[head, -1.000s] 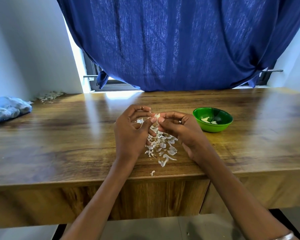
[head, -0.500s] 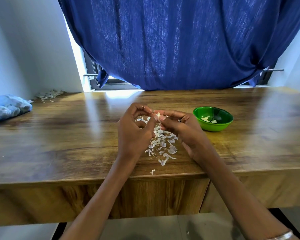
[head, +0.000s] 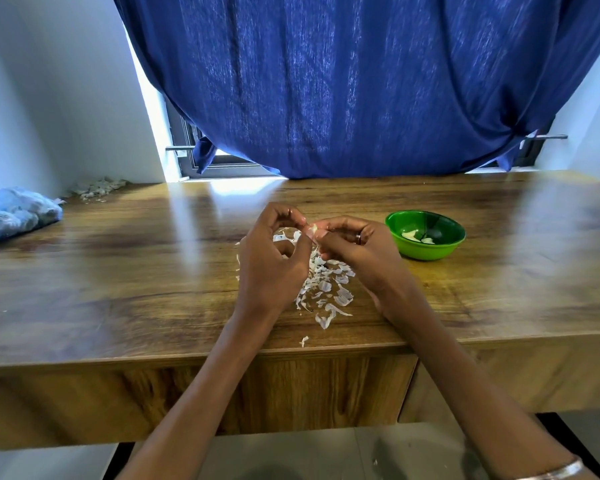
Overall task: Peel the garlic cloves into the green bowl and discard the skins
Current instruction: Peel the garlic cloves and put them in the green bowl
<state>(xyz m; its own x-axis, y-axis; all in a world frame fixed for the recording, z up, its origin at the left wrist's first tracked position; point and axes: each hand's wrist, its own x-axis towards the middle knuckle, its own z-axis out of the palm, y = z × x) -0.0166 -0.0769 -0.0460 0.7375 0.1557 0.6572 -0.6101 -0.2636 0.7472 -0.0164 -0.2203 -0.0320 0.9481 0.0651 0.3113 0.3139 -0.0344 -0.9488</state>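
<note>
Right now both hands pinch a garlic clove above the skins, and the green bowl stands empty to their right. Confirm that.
One thing is wrong: the green bowl is not empty. The head view shows pale peeled pieces inside it. The rest holds: the left hand and right hand pinch the garlic clove above the skins.

garlic clove [head: 313,231] mostly hidden by fingers [head: 302,244]
</note>
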